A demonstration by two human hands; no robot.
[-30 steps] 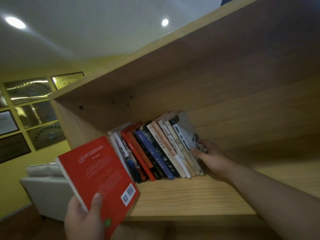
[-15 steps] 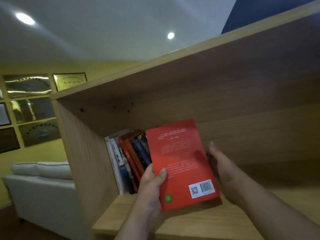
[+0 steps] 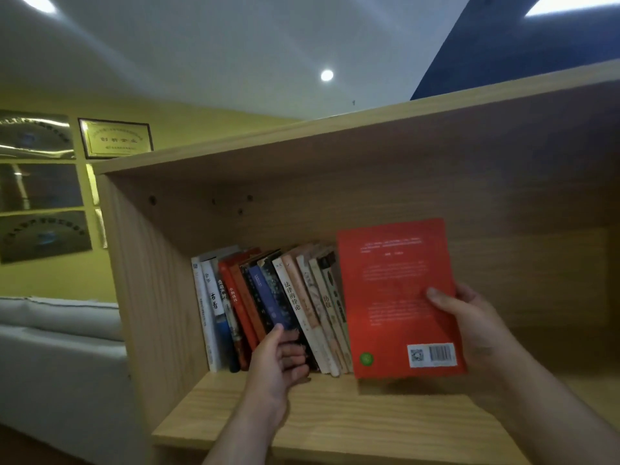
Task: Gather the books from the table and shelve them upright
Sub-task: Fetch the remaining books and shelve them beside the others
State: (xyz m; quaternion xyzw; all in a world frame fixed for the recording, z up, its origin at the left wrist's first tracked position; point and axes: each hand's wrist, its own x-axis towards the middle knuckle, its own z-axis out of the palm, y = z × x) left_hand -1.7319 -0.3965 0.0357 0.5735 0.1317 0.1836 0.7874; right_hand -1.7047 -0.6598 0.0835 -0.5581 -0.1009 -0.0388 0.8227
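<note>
Nearly upright, red book (image 3: 396,297), in right grip (image 3: 476,330)

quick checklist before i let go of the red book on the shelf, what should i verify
1. Right hand grips the red book, thumb on its back cover: ok.
2. Red book upright at the right end of the row of books: ok.
3. Red book's bottom edge resting on the shelf board: cannot tell, as there is shadow beneath it.
4. Row standing straight: not ok, the spines lean left toward the side wall.
5. Left hand steadying the row: ok, it touches the lower spines. Whether it grips a book, cannot tell.
</note>
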